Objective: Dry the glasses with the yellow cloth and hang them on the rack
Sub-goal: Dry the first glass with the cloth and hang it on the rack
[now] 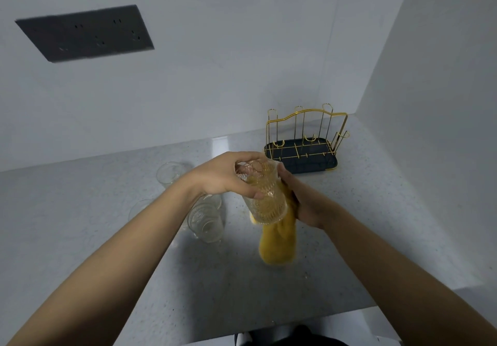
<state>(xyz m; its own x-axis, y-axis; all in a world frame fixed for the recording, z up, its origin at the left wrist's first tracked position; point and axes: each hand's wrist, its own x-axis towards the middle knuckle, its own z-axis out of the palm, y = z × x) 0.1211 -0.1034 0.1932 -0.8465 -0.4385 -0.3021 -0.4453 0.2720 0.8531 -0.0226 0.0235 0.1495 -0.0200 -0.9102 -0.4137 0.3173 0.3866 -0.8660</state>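
While the left hand point(228, 176) grips a ribbed clear glass tumbler point(265, 197) by its base above the speckled grey counter point(107, 211), the right hand point(304, 203) clutches the yellow cloth point(279, 246) against it. Wet glass could slip from those fingers onto the waiting glasses point(205, 219). The gold wire rack point(304, 136) stands beyond, bare.

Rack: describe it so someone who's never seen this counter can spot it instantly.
Follow the grey counter to its far right corner, where the two white walls meet. The rack stands there: thin gold wire uprights with looped tops over a dark tray. Unlike the clear glasses to its left, it is metal, coloured, and holds nothing yet.
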